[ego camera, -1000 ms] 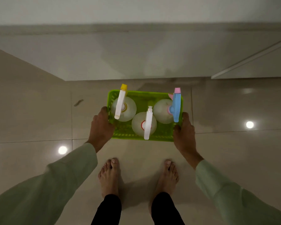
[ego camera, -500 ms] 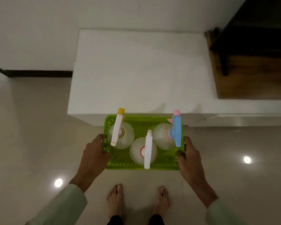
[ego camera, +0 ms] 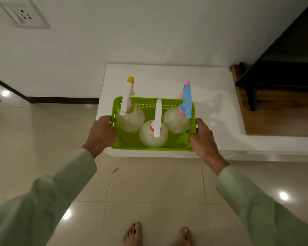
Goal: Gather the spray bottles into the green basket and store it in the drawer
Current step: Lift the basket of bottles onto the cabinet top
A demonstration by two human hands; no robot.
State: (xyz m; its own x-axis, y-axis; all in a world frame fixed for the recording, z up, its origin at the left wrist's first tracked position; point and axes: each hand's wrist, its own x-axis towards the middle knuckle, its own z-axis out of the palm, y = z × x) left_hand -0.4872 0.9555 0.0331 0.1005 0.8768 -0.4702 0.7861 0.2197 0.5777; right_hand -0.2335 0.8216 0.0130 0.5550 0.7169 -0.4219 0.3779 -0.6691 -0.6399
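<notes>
The green basket (ego camera: 144,103) is held level over the front part of a low white cabinet top (ego camera: 167,79). My left hand (ego camera: 100,133) grips its left rim and my right hand (ego camera: 202,137) grips its right rim. Three round translucent spray bottles stand upright inside: one with a yellow-tipped white sprayer (ego camera: 128,96) at the left, one with a white sprayer and red collar (ego camera: 157,119) in the front middle, and one with a blue and pink sprayer (ego camera: 187,100) at the right. No drawer front is visible from this angle.
A white wall with a socket plate (ego camera: 23,15) rises behind the cabinet. A dark wooden stair and step (ego camera: 277,110) lie to the right. Glossy floor tiles (ego camera: 149,183) spread below, with my bare feet (ego camera: 133,234) at the bottom edge.
Both hands have carried the basket forward and up, from over the floor to over the white cabinet top. The view has tilted up, showing more wall.
</notes>
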